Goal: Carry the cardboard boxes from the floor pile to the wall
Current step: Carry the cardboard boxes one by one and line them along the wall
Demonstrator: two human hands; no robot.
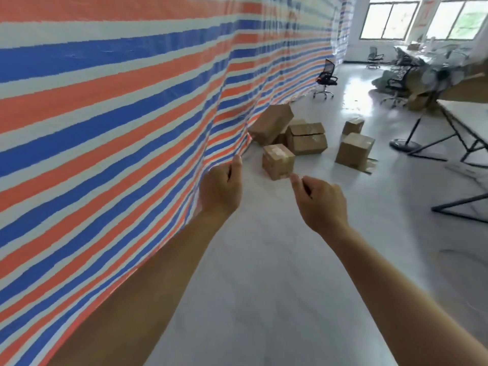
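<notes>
While both arms reach forward, neither of the hands holds anything. The left hand (221, 187) is loosely curled with the thumb up, close against the striped tarp (105, 107); whether it touches the tarp cannot be told. The right hand (320, 202) is loosely curled too, thumb and forefinger poking toward the pile.

The cardboard boxes (306, 140) sit on the floor (264, 260) ahead, out of reach, bunched at the foot of the tarp. Nearest is a small box (278, 161), upright and apart from the rest. Behind it a big tilted box (272, 122) leans between the tarp and the wider boxes. Two more boxes (355, 150) stand off to the right, with a flat cardboard scrap (369, 165) by the front one.

Judgement: this is the approach step, with no box in hand yet.

Risks:
- Pulling a wide box from beside the tilted box would likely let it slide or drop. The loose small box looks the safer first pick.
- The floor looks glossy, so a loaded walk could slip.
- The tarp hem hangs loose at floor level and could catch a foot.
- A stand base (405, 146) and the angled legs under the tabletop (470, 120) crowd the right side, a trip hazard once a box blocks the downward view.
- Which wall is the target is not clear from here.
</notes>
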